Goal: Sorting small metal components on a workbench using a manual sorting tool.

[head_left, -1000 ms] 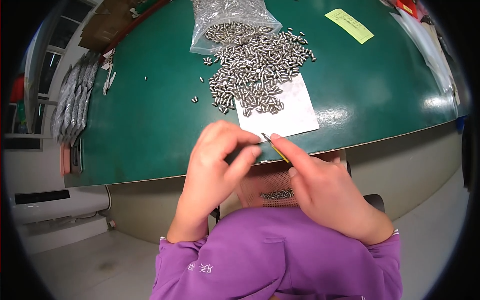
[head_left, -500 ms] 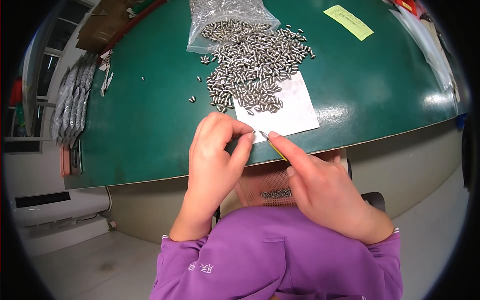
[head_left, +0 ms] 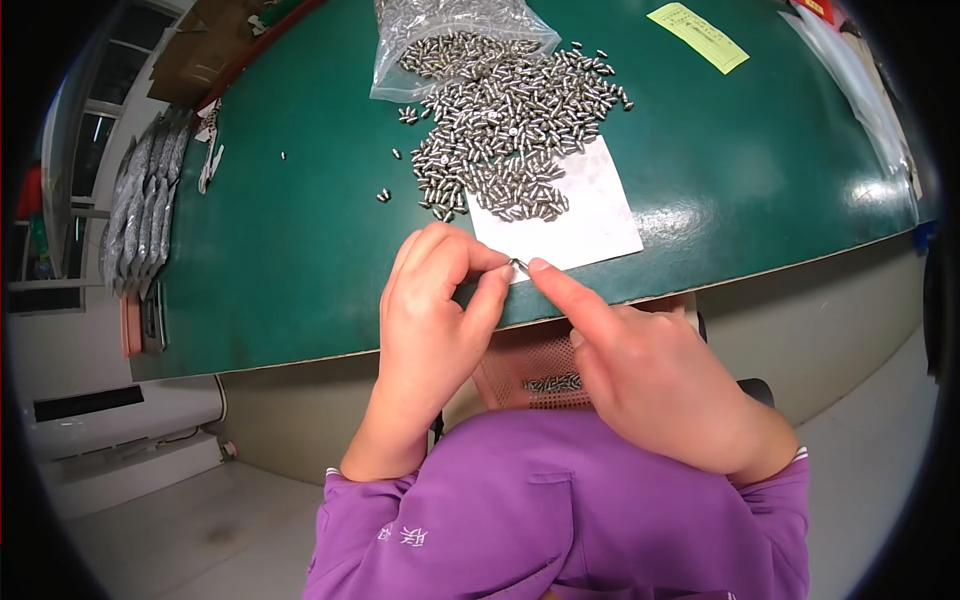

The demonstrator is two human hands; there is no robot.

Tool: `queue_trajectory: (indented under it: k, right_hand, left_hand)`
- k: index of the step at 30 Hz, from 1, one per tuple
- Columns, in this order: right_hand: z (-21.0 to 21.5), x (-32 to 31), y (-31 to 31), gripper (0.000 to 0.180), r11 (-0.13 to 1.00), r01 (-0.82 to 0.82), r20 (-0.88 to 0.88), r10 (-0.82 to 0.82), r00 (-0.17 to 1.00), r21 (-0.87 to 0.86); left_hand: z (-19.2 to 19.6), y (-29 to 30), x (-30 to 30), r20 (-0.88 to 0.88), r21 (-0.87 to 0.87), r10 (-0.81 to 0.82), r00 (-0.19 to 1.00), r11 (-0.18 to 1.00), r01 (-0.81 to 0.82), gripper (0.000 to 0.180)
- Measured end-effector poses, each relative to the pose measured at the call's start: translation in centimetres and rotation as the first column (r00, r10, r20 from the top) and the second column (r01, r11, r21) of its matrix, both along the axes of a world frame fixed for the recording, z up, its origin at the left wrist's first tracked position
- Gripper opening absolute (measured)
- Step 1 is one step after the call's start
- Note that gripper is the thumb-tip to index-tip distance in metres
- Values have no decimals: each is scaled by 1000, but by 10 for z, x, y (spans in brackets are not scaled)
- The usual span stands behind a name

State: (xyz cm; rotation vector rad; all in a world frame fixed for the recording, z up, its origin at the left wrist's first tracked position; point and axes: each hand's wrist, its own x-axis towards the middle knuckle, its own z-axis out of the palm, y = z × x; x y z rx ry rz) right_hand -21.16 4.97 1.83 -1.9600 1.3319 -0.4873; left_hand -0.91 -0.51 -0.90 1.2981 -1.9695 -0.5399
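Note:
Between the thumb and forefinger of my left hand (head_left: 435, 295) is a small silvery metal piece, mostly hidden by the fingertips. My right hand (head_left: 650, 370) is closed round a slim pointed tool (head_left: 523, 267), forefinger stretched along it. The tool's dark tip meets or nearly meets the piece; its yellow handle, seen earlier, is now hidden under the hand. Both hands are at the table's front edge, over the near end of a white sheet (head_left: 600, 215). Just beyond them lies a heap of small bullet-shaped metal pieces (head_left: 520, 130), partly on the sheet.
A clear plastic bag (head_left: 400, 70) spills the pieces onto the green table (head_left: 300, 240). Below the edge, a pink perforated basket (head_left: 500, 375) holds several more. A yellow paper slip (head_left: 700, 38) lies far right; packed grey bags (head_left: 150, 200) stand at left.
My right hand has turned slightly and its forefinger has shifted a little left, so the tool's tip is closer to the piece. My left hand keeps its pinch, almost still.

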Motion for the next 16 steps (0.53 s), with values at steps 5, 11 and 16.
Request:
queue_trajectory:
  k: [5, 11, 16]
  right_hand:
    - [5, 4, 2, 64, 1000, 7, -88, -9, 996, -22]
    - [-3, -6, 14, 69, 996, 83, 41, -84, 996, 30]
    - [0, -9, 15, 73, 993, 68, -13, -67, 998, 91]
  left_hand:
    - [2, 0, -1, 4, 8, 2, 1000, 1000, -2, 12]
    - [16, 7, 3, 13, 52, -154, 988, 987, 153, 11]
    - [8, -19, -6, 212, -186, 32, 977, 982, 8, 12]
